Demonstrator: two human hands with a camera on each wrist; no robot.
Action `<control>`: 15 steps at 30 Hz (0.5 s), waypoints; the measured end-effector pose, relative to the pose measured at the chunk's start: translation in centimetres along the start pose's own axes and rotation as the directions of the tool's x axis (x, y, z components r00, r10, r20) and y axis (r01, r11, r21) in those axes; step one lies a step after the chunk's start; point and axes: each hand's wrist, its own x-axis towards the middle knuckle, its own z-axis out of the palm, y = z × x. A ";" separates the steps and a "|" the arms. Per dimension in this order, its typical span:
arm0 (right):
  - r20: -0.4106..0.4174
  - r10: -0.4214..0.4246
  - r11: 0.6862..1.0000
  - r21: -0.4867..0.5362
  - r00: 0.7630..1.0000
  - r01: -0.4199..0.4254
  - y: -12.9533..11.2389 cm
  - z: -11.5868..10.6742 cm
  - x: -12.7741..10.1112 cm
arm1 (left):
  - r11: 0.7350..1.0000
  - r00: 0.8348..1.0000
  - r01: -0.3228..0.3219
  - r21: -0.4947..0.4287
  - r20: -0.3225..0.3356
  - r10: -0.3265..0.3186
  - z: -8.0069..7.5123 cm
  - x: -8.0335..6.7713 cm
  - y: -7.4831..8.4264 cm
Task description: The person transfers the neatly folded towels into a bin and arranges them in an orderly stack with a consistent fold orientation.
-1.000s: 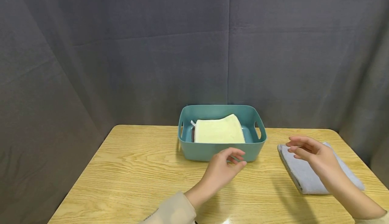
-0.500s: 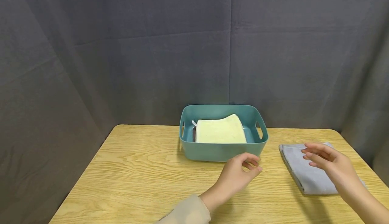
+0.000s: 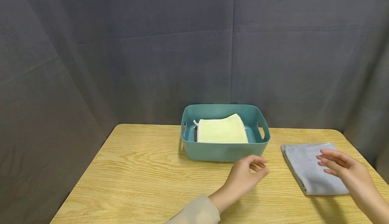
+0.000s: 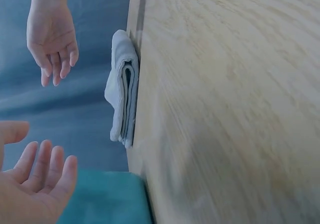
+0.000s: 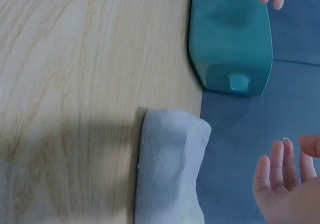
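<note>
A folded grey towel [image 3: 307, 170] lies on the table at the right; its layered edge faces the left wrist view, where the towel [image 4: 125, 89] appears upright along the tabletop. My right hand [image 3: 349, 170] hovers over the towel's right part with loosely bent fingers, holding nothing. In front of the teal basket [image 3: 218, 152], my left hand [image 3: 244, 175] hangs above the table, its fingers relaxed and nothing between them. Inside the basket is a folded pale yellow cloth [image 3: 222, 131] with a white loop at its left corner. A dark brown item [image 3: 195, 134] shows narrowly beside it.
The wooden table [image 3: 127, 176] extends left and forward of the basket. A dark grey curtain [image 3: 152, 55] hangs behind the table and along both sides. The basket has a handle hole in each end wall.
Both hands have moved to the right, the left from before the basket's middle toward its right end, the right further across the towel. Towel and basket have stayed put; the view has shifted slightly.
</note>
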 end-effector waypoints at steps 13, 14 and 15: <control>-0.043 -0.025 0.977 -0.211 0.999 0.015 1.8 -1.5 -0.2 | 0.995 0.998 0.053 -0.080 -0.010 -0.054 2.3 0.6 -0.8; -0.048 -0.027 0.978 -0.208 0.998 0.016 1.9 -1.6 -0.2 | 0.994 0.998 0.057 -0.088 -0.013 -0.059 2.5 0.7 -0.8; -0.052 -0.029 0.977 -0.213 0.998 0.017 2.1 -1.7 -0.3 | 0.993 0.998 0.062 -0.097 -0.016 -0.064 2.7 0.7 -0.9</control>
